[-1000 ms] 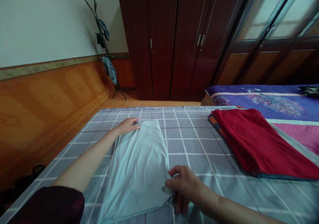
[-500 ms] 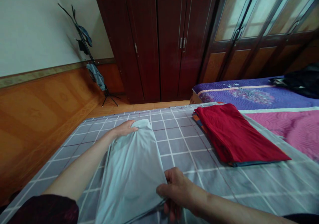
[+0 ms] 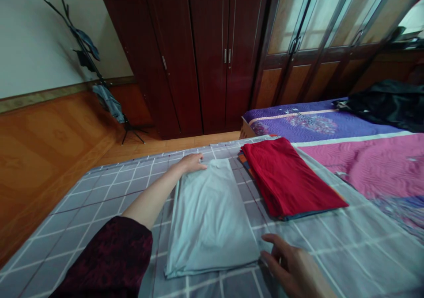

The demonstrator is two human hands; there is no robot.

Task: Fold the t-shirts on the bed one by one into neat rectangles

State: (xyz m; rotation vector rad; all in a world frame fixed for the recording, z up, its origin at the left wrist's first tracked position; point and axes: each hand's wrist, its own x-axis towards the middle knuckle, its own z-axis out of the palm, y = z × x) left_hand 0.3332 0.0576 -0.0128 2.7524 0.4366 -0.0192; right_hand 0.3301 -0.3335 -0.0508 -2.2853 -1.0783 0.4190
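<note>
A pale grey-blue folded cloth [image 3: 213, 218], likely a garment, lies flat on the checked bedsheet in front of me. My left hand [image 3: 192, 163] rests at its far left corner, thumb and fingers apart, touching the edge. By the near right corner hovers my right hand [image 3: 289, 265], thumb and forefinger spread and nothing between them. To the right of the cloth is a folded red cloth [image 3: 286, 178], stacked on other folded fabric whose blue and orange edges peek out.
The grey checked bedsheet [image 3: 109, 205] spreads under everything. Beyond it on the right is a second bed with a purple and pink cover [image 3: 371, 161] and a dark garment [image 3: 387, 105]. A dark red wardrobe [image 3: 212, 68] and a coat stand [image 3: 94, 63] stand at the back.
The pale cloth has shifted right, closer to the red pile, and lies flatter. My right hand has let go of its near corner and moved right. My view has turned slightly right.
</note>
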